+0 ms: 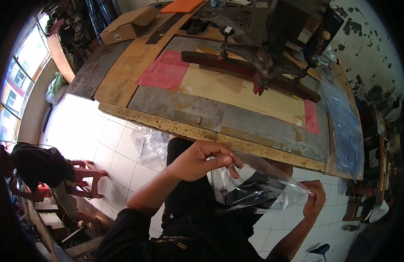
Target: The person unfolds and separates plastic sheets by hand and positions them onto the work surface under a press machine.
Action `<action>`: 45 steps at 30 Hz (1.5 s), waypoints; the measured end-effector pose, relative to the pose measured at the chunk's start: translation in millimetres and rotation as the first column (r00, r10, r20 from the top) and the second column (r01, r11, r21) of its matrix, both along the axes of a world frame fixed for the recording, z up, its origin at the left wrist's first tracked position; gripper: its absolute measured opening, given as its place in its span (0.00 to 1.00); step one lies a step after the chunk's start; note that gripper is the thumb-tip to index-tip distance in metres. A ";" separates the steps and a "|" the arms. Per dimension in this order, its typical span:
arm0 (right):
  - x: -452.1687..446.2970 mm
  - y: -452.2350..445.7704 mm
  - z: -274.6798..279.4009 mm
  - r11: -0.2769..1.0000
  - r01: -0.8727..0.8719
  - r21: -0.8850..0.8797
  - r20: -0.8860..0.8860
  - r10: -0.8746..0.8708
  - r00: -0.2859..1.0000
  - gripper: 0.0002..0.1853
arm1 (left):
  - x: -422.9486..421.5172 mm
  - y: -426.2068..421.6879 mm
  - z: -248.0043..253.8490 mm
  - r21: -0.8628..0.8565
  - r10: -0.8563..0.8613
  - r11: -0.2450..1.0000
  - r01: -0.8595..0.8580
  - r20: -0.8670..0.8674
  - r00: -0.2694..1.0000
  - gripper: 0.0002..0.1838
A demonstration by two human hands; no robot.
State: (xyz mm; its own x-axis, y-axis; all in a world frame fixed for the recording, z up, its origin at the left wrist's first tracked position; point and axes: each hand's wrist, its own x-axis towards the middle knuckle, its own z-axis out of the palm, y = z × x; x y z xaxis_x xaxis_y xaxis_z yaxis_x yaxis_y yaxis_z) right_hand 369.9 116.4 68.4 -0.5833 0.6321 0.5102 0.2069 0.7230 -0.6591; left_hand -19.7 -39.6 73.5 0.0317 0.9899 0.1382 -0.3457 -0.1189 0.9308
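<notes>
A clear plastic bag (pixel 258 190) is stretched between my two hands above my lap. My left hand (pixel 202 161) has its thumb and fingers closed at the bag's upper left part, with one fingertip showing through or behind the film. At the lower right, my right hand (pixel 314 198) pinches a gathered corner of the bag. In front of me stands a press machine (pixel 258 65) with a dark red bar over a bench. Beneath that bar lies a cream sheet (pixel 219 87) with a pink piece (pixel 165 70) at its left end.
The worktable's worn front edge (pixel 184 129) runs just beyond my hands. Clear plastic sheets (pixel 341 126) are stacked at the right, and more plastic (pixel 150 146) lies on the floor. A cardboard box (pixel 132 24) sits back left. Another person (pixel 40 168) sits near a red stool (pixel 90 177).
</notes>
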 end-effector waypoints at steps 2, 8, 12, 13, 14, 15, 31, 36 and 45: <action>24.8 8.4 -32.0 0.986 0.092 -0.142 0.005 -0.092 0.996 0.13 | 3.6 -0.6 6.7 0.056 0.043 0.998 -0.037 -0.106 0.993 0.10; -7.0 3.2 -47.1 0.841 0.161 -0.516 0.127 -0.111 0.986 0.11 | 33.5 -7.9 15.7 0.383 0.485 0.864 -0.326 -0.462 0.742 0.10; -40.0 -11.8 -59.2 0.799 0.112 -0.591 0.297 0.086 0.951 0.08 | 44.0 -12.8 20.7 0.625 0.751 0.660 -0.417 -0.534 0.389 0.14; -44.8 -16.5 -58.0 0.798 0.114 -0.591 0.297 0.085 0.951 0.08 | 41.0 -8.4 24.8 0.692 0.797 0.601 -0.399 -0.482 0.364 0.13; -52.8 -23.0 -54.5 0.897 0.149 -0.416 0.415 0.042 0.909 0.07 | 38.0 -4.0 28.9 0.754 0.839 0.537 -0.379 -0.427 0.338 0.12; -62.4 -30.2 -49.0 0.962 0.160 -0.223 0.517 -0.023 0.856 0.07 | 35.5 -3.3 24.4 0.754 0.838 0.537 -0.379 -0.428 0.338 0.12; -115.7 -66.9 -57.9 0.990 -0.109 0.094 0.205 0.088 0.975 0.66 | 38.0 -2.5 31.9 0.464 0.779 0.619 -0.633 -0.462 0.423 0.07; -109.9 -52.4 -39.1 0.994 -0.100 -0.041 0.114 0.104 0.988 0.37 | 23.4 -7.4 47.0 0.493 0.728 0.681 -0.541 -0.536 0.427 0.04; -36.7 -4.0 36.3 0.977 0.040 -0.211 0.452 0.061 0.890 0.23 | 9.1 -0.4 35.8 0.494 0.529 0.842 -0.217 -0.675 0.515 0.14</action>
